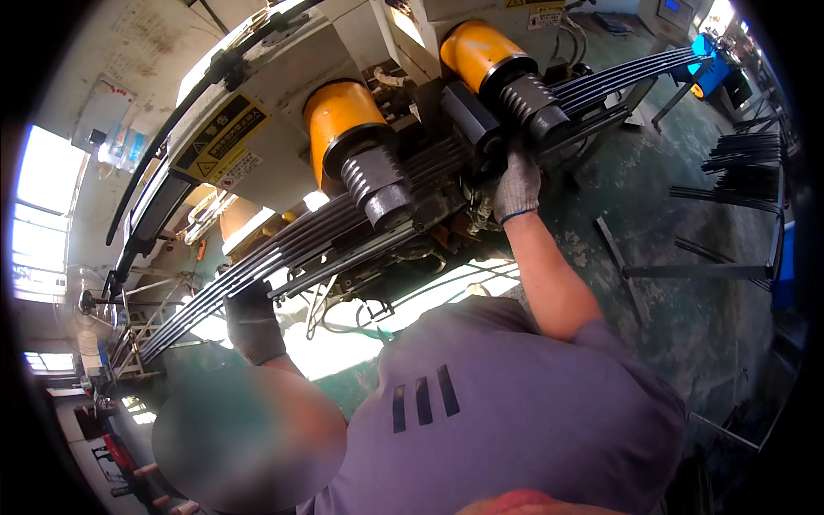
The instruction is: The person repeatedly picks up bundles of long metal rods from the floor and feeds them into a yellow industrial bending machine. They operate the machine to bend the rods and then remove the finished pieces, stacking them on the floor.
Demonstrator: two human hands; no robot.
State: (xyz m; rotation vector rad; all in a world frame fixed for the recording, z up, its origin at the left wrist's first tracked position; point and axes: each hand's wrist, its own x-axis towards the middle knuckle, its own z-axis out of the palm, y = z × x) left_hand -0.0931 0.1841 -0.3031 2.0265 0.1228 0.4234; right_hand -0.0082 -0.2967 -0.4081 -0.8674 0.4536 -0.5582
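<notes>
Long dark metal bars [296,249] lie side by side in a bundle, running slantwise across the machine. At the lower left my left hand [253,326], in a dark glove, grips the bars, its fingertips partly hidden by them. My right hand [518,187], in a grey knit glove, reaches up to the machine beside a dark block [472,118]; its fingers are mostly hidden there. Two ribbed dark rollers, the left roller [375,184] and the right roller [534,105], stand over the bars. Orange cylindrical housings [343,116] sit behind them.
More bars [635,79] extend to a blue machine part [708,69] at the far right. A metal rack [704,271] with stacked dark bars [745,167] stands on the green floor. A curved black hose [163,137] hangs at left, near a fan [86,302].
</notes>
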